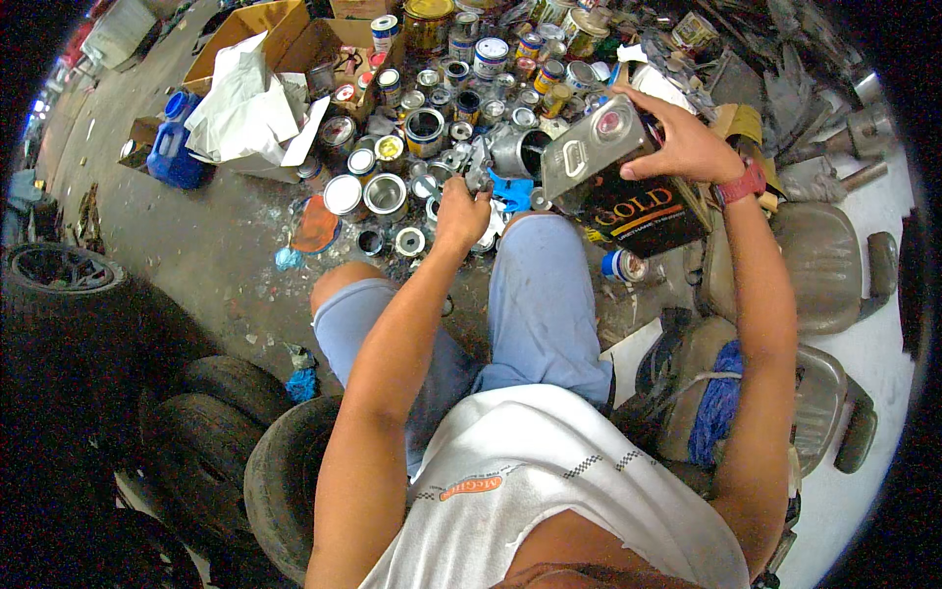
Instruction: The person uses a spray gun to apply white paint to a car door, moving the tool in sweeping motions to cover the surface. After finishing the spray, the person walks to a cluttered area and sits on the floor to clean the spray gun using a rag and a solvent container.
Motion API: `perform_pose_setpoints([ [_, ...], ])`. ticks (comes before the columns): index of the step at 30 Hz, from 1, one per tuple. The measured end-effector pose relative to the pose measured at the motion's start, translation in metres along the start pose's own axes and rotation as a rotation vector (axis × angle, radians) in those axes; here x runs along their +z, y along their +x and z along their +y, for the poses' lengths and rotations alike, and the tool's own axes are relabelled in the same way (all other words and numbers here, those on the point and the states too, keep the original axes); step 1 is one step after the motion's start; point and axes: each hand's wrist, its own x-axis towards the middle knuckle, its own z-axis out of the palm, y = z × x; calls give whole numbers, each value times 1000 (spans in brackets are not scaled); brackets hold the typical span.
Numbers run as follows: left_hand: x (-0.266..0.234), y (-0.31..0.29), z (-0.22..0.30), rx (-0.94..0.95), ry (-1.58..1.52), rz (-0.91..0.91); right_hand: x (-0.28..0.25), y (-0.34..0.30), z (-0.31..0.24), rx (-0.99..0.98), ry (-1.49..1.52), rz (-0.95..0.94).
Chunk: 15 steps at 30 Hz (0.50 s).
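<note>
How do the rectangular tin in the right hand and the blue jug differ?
The rectangular tin has black sides and a grey top; the blue jug has a blue body and cap. The tin is tilted in the right hand; the jug rests on the floor, unheld. Both are containers.

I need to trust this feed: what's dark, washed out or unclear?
Head view: the fisheye leaves black corners; the tires at lower left sink into shadow; the white paper looks nearly washed out; the black can in the right hand is fairly sharp; the grey thing by the left hand is hard to make out.
</note>
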Motion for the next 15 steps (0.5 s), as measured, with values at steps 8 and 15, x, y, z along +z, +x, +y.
perform_pose_setpoints([
  [8, -7, 7, 0, -104, -90, -171, 50, -64, 51, 138, 442, 237],
  [15, -30, -7, 28, -124, -316, -253, 166, -137, 91, 485, 612, 832],
])
